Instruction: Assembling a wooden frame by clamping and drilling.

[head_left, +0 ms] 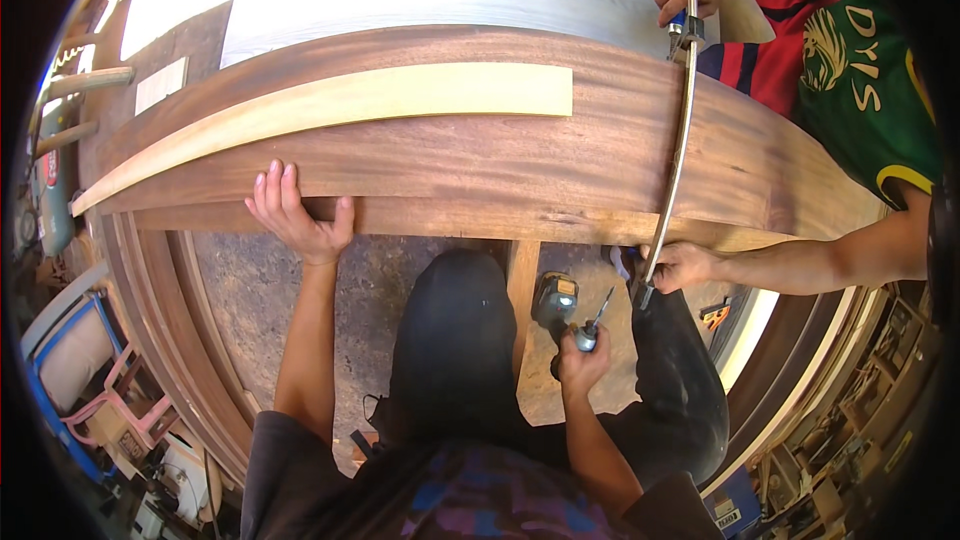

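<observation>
My left hand (300,220) lies against the near edge of a dark brown wooden board (480,155), fingers stretched over its face and thumb apart. My right hand (582,364) is closed around a cordless drill (556,298), held low between my knees. A thin drill bit (603,308) points up and away from its chuck, short of the board's edge. On the board rests a long, pale, tapered wood strip (430,93). A long metal bar clamp (676,155) crosses the board to the right. A co-worker's hands (683,266) hold it near both ends.
The co-worker, in a green top, sits at the far right. Beneath the board, a wooden crosspiece (525,285) runs between my legs. Dark wooden side rails (165,320) stand to the left, with a blue-framed chair (75,360) beyond. Wooden pieces and boxes (840,420) crowd the lower right.
</observation>
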`<state>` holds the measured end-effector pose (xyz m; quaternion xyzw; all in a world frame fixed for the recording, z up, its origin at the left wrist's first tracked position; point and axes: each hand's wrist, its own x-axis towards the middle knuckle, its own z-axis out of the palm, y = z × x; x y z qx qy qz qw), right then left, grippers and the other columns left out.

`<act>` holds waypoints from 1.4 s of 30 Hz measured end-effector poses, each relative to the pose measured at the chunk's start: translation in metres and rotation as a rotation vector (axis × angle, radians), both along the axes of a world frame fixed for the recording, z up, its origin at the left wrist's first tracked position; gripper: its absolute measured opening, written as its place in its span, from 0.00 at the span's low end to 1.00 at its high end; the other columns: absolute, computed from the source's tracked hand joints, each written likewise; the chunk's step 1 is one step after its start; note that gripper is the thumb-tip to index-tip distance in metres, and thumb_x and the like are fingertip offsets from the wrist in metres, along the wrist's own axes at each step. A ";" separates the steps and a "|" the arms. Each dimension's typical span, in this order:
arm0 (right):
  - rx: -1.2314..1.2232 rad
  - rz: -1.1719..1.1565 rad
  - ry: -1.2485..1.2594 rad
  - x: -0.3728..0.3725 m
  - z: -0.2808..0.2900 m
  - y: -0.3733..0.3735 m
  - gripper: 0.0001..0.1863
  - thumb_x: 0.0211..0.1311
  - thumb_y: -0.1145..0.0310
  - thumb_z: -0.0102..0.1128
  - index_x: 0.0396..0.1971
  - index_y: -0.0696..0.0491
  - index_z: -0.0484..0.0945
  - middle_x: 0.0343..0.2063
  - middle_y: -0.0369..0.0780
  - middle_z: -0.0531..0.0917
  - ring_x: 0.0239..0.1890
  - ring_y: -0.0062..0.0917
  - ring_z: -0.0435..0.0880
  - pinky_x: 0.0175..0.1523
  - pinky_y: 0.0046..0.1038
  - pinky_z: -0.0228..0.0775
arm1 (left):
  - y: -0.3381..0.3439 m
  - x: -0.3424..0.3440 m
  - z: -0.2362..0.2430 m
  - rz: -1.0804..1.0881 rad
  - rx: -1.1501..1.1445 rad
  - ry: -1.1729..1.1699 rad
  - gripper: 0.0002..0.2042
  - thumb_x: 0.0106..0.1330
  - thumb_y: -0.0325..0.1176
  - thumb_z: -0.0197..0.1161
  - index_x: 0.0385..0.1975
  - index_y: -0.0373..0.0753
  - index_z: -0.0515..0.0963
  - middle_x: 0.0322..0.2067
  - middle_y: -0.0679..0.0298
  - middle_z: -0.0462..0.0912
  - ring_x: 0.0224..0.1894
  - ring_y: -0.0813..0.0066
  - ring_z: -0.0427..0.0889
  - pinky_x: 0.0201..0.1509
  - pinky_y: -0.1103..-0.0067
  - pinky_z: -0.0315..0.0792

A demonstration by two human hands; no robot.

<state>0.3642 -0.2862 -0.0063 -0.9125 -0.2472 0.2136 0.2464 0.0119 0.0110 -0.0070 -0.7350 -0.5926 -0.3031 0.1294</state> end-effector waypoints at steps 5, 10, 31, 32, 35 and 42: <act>-0.035 -0.008 -0.003 0.000 -0.001 -0.001 0.25 0.45 0.67 0.74 0.45 0.61 0.80 0.39 0.50 0.85 0.41 0.45 0.84 0.50 0.39 0.75 | 0.001 0.000 0.001 0.000 -0.001 0.000 0.38 0.63 0.57 0.64 0.68 0.37 0.68 0.67 0.53 0.70 0.73 0.50 0.62 0.78 0.50 0.41; -0.042 -0.009 0.006 -0.001 0.001 0.000 0.26 0.45 0.66 0.74 0.46 0.61 0.80 0.39 0.50 0.85 0.42 0.45 0.84 0.51 0.40 0.75 | 0.001 0.000 -0.001 0.000 0.005 0.003 0.38 0.63 0.57 0.64 0.68 0.37 0.68 0.67 0.53 0.70 0.73 0.50 0.62 0.78 0.49 0.41; -0.039 0.001 -0.017 -0.001 0.000 -0.001 0.25 0.45 0.65 0.73 0.45 0.61 0.81 0.38 0.50 0.85 0.41 0.47 0.84 0.50 0.42 0.75 | 0.000 0.002 0.000 0.006 0.023 0.008 0.38 0.61 0.56 0.65 0.67 0.37 0.69 0.67 0.53 0.71 0.73 0.50 0.63 0.78 0.50 0.43; -0.043 -0.005 -0.018 -0.001 -0.001 -0.001 0.25 0.45 0.65 0.73 0.45 0.61 0.81 0.38 0.50 0.85 0.41 0.47 0.84 0.50 0.42 0.75 | 0.000 0.002 0.000 0.005 0.024 0.007 0.38 0.62 0.56 0.65 0.67 0.38 0.69 0.67 0.53 0.71 0.73 0.50 0.63 0.78 0.50 0.43; -0.017 0.035 -0.077 0.000 -0.005 -0.004 0.22 0.50 0.64 0.72 0.44 0.60 0.81 0.33 0.48 0.85 0.35 0.37 0.84 0.45 0.35 0.76 | -0.001 0.001 0.000 0.007 0.025 0.009 0.38 0.62 0.57 0.64 0.67 0.38 0.69 0.67 0.53 0.71 0.73 0.50 0.63 0.78 0.50 0.43; -0.051 0.013 -0.025 0.001 -0.002 -0.003 0.25 0.45 0.65 0.73 0.45 0.61 0.81 0.38 0.51 0.85 0.41 0.47 0.85 0.50 0.42 0.75 | -0.001 0.002 -0.003 0.008 0.022 0.006 0.38 0.63 0.58 0.63 0.67 0.38 0.69 0.67 0.54 0.71 0.73 0.51 0.63 0.78 0.50 0.43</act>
